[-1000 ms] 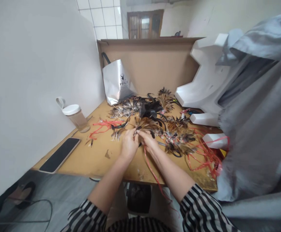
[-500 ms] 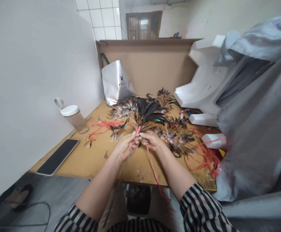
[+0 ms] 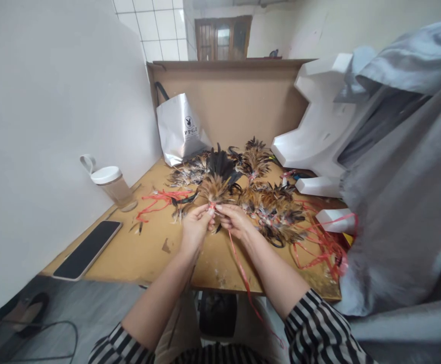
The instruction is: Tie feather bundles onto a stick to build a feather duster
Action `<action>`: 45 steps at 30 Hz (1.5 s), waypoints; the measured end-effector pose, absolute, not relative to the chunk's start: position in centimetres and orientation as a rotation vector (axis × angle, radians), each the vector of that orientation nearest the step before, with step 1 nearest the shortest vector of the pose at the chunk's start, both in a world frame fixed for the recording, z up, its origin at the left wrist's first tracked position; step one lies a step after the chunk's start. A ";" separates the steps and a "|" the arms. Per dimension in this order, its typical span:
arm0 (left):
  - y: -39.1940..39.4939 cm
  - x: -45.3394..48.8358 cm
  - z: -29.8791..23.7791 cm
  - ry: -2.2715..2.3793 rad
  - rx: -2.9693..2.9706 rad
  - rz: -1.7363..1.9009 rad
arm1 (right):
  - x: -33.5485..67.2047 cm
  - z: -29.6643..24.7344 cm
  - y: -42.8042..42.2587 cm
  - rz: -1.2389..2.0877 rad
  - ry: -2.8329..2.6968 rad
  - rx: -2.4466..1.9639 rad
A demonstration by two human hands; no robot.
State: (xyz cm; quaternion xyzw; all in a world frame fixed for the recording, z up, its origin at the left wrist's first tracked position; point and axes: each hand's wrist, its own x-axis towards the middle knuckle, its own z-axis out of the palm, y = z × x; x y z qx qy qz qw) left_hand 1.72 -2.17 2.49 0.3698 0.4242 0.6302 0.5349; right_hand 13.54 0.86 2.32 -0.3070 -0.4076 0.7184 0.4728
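Observation:
My left hand (image 3: pixel 194 226) and my right hand (image 3: pixel 235 220) meet over the wooden table (image 3: pixel 148 253), both pinched on the base of a bundle of black and brown feathers (image 3: pixel 216 178) that fans upward. A red plastic string (image 3: pixel 243 275) is wound at the bundle's base and trails down from my right hand past the table's front edge. Behind the hands lies a heap of tied feather bundles (image 3: pixel 271 207).
A phone (image 3: pixel 87 249) lies at the table's left front. A lidded plastic cup (image 3: pixel 111 185) stands by the white wall. A silver bag (image 3: pixel 181 129) leans at the back. White foam pieces (image 3: pixel 319 131), loose red strings (image 3: pixel 319 242) and grey cloth (image 3: pixel 402 192) crowd the right.
The feather bundle has been lifted from the heap and turned in my hands; its black feathers now stand behind brown ones. Both hands stay at its base.

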 end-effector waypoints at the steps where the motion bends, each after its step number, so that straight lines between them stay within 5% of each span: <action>1: -2.2 1.8 2.4 1.012 0.886 1.495 | 13.5 2.4 0.8 1.743 -0.984 -0.754; 21: -0.9 1.6 2.7 0.975 0.714 1.412 | 13.0 1.3 1.4 1.360 -1.055 -0.982; 32: 3.3 -2.1 2.0 0.432 0.209 1.053 | 15.9 1.8 2.0 1.387 -1.419 -1.191; 45: 3.1 -3.0 1.2 0.312 0.112 1.061 | 25.3 4.1 0.1 0.783 -1.535 -1.488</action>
